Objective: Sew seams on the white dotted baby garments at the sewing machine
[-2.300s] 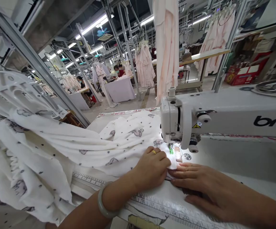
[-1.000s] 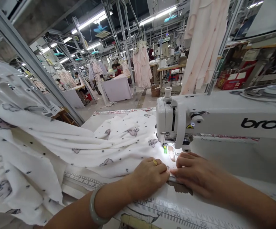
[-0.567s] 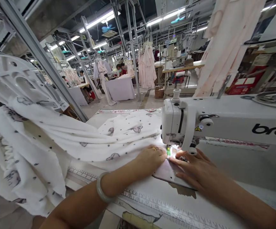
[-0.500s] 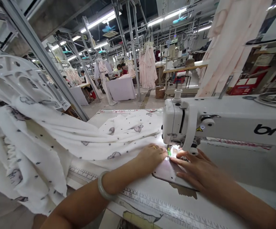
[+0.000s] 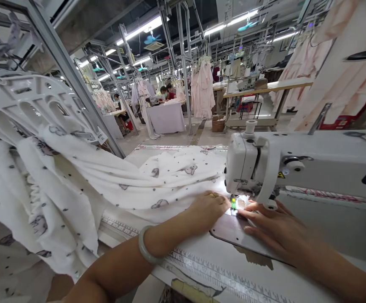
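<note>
My left hand (image 5: 206,211), with a gold ring and a pale bangle on the wrist, lies with curled fingers on the edge of a white printed fabric (image 5: 157,181), just left of the needle. My right hand (image 5: 279,232) rests flat with fingers stretched out on the metal needle plate (image 5: 230,229), its fingertips close to the presser foot (image 5: 234,204). The white sewing machine (image 5: 296,168) stands over both hands, its lamp lighting the needle spot. The fabric trails leftward off the table in heavy folds.
A measuring tape (image 5: 208,271) is stuck along the table's near edge. A white plastic frame (image 5: 28,109) and a slanted metal post (image 5: 72,80) stand at left. Pale garments (image 5: 203,88) hang on racks beyond. Other people sit at tables (image 5: 166,118) far back.
Both hands have slid the fabric edge forward from the table front up to the needle. The metal plate, covered by cloth before, now shows bare beneath my right hand.
</note>
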